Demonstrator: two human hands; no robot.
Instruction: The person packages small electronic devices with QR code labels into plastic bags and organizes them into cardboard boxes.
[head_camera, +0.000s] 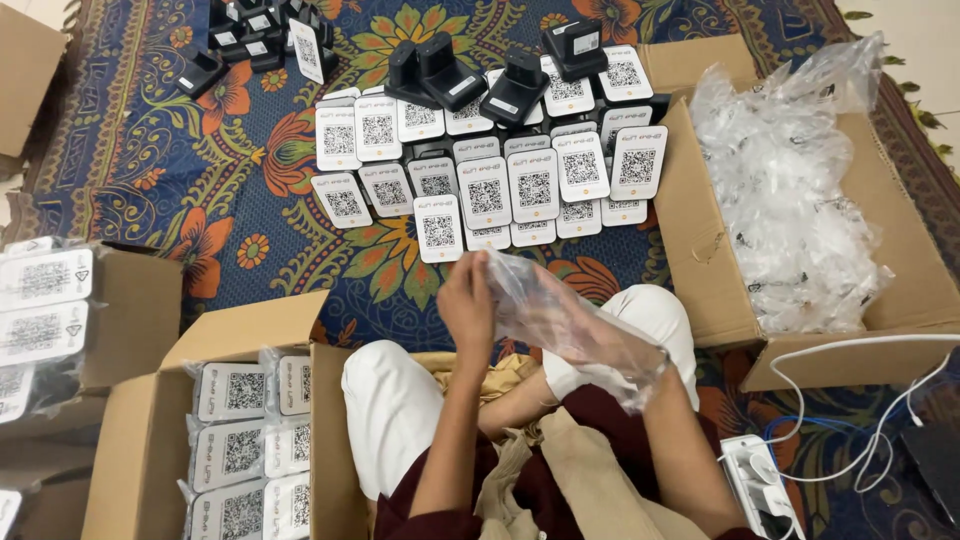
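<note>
Left hand (468, 300) pinches clear plastic bag (560, 320) at top; right hand (640, 375) inside bag, grip hidden. White plaques (500, 170) at 12 o'clock, cardboard box (700, 240) at 2.

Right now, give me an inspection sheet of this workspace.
Surface: patterned floral rug on the floor.
Job's things: clear plastic bag held in both hands; white code-printed devices laid in rows ahead.
Clutter: black stands; open box of empty clear bags; box of bagged devices.
Hands: left hand grips the bag's top; right hand is inside the bag.
Cables: white cables from a power strip.
Surroundings: nothing seen.
</note>
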